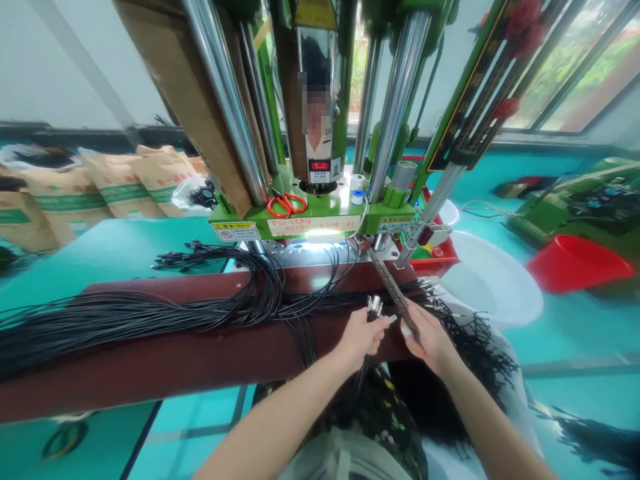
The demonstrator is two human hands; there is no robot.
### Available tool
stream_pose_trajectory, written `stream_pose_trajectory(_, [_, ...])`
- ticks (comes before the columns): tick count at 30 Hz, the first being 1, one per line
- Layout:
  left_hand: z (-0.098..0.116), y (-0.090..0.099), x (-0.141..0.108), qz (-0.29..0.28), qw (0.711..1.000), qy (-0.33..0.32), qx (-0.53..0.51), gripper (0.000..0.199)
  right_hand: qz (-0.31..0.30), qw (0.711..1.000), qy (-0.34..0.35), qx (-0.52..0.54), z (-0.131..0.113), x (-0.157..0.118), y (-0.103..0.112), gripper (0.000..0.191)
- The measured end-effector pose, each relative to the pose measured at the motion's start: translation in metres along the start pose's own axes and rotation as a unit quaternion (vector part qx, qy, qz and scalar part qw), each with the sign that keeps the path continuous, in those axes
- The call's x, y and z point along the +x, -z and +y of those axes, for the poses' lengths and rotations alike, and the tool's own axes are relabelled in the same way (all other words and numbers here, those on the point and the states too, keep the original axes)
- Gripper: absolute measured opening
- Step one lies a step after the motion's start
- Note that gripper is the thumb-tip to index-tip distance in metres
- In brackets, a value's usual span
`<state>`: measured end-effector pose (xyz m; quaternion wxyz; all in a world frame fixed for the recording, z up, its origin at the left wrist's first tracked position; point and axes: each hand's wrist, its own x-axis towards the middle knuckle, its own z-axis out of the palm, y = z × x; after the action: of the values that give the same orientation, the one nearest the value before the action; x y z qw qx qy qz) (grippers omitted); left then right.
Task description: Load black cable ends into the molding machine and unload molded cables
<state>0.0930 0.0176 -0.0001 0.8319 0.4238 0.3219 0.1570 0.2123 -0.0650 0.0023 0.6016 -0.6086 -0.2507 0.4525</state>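
Observation:
My left hand (364, 337) is closed around a small bunch of black cables (370, 313), whose silvery metal ends stick up above the fingers. A pale tip pokes out by the thumb, towards my other hand. Gripped in my right hand (425, 337) is a long, narrow dark metal bar (391, 283), slanting up and left so that its far end reaches the press bed. Both hands are close together over the front edge of the brown board (210, 363). A thick bundle of black cables (200, 313) lies along the board to the left.
A green press (240, 227) with steel columns stands ahead, its lit metal bed (305, 253) beneath. Red-handled scissors (287, 205) rest on it. Right are a piled mass of black cables (475, 347), a white basin (505, 280) and a red bucket (575, 263). Paper sacks (70, 193) stand left.

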Motion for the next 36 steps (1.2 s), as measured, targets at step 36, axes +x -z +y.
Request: stream_pose_trajectory(36, [-0.015, 0.002, 0.016, 0.094, 0.962, -0.179, 0.181, 0.020, 0.077, 0.993, -0.082, 0.045, 0.002, -0.003, -0.004, 0.049])
